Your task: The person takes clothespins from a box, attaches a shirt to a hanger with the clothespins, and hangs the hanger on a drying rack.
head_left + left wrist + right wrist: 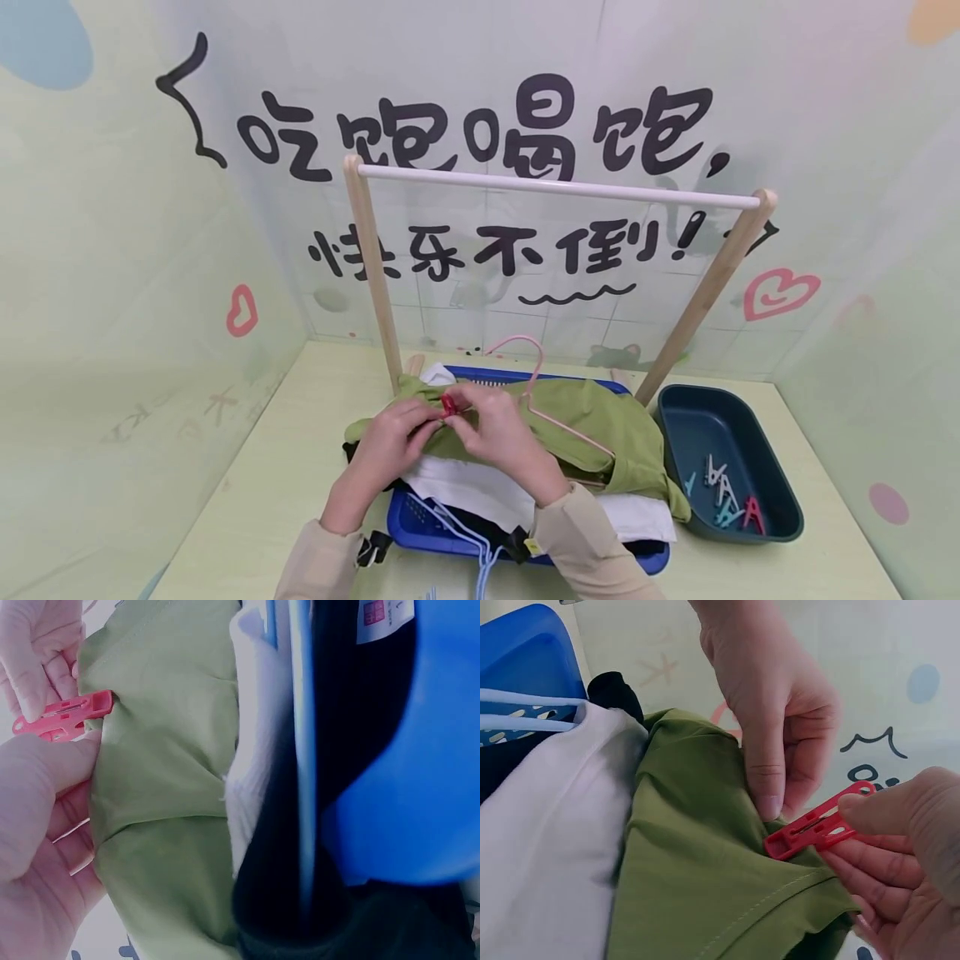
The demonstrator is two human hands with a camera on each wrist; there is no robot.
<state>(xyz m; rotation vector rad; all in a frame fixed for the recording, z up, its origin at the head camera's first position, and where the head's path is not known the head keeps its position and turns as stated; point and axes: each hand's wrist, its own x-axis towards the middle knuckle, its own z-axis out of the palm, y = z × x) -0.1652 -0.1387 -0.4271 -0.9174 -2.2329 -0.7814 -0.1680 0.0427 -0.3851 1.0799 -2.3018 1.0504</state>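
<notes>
An olive-green garment (585,400) lies bunched over the other clothes, a pink hanger (573,433) resting among its folds with the hook raised. Its edge is pinched between the thumb and fingers of my left hand (393,437). My right hand (498,425) grips a red clothespin (810,829) between thumb and fingers. In the right wrist view, the clothespin's front end sits at the green edge, close beside my left thumb. Both hands meet at the garment's left part in the head view. Below them is a white garment (472,487).
A blue basket (435,537) lies under the clothes, with light-blue hangers (483,558) at its front. The rack's white bar (562,187) stands behind on wooden posts. At right, a dark teal basin (750,417) contains several clothespins (723,492). Printed walls enclose the table.
</notes>
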